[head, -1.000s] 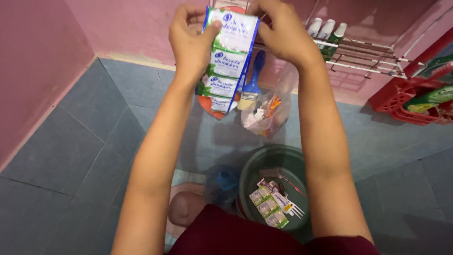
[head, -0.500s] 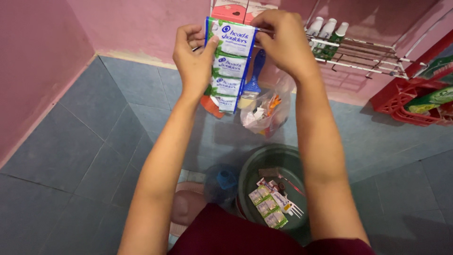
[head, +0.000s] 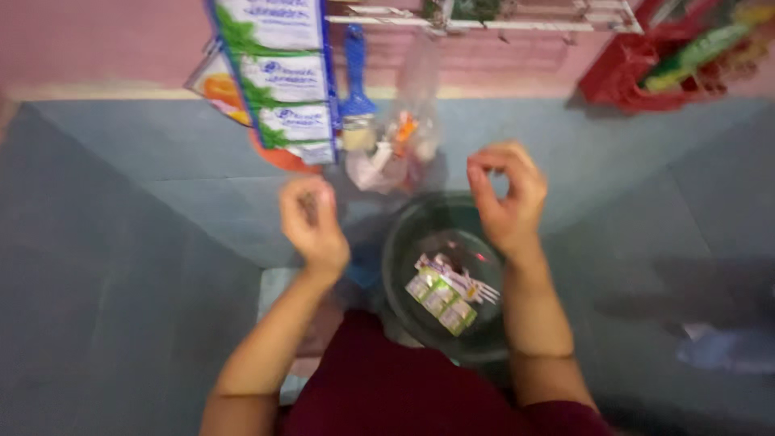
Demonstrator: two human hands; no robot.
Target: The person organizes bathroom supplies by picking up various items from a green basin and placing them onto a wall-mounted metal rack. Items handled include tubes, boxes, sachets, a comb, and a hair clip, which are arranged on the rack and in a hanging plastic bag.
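A strip of white, green and blue sachets (head: 282,77) hangs against the pink wall at the top, free of both hands. My left hand (head: 311,226) is lowered below it, fingers loosely curled, holding nothing. My right hand (head: 507,198) hovers over the dark green basin (head: 404,242), thumb and forefinger nearly pinched with nothing seen between them. The basin holds small green and white packets (head: 440,295) and a white fork-like piece. The frame is blurred.
A blue-handled paintbrush (head: 355,81) and a clear plastic bag of small items (head: 400,137) hang beside the sachets. A wire rack (head: 484,16) runs along the wall, with a red crate (head: 638,73) at the top right. The floor is blue-grey tile.
Both hands let go of the sachet strip and dropped down toward the basin. The strip now hangs on its own. The view tilted downward and blurred.
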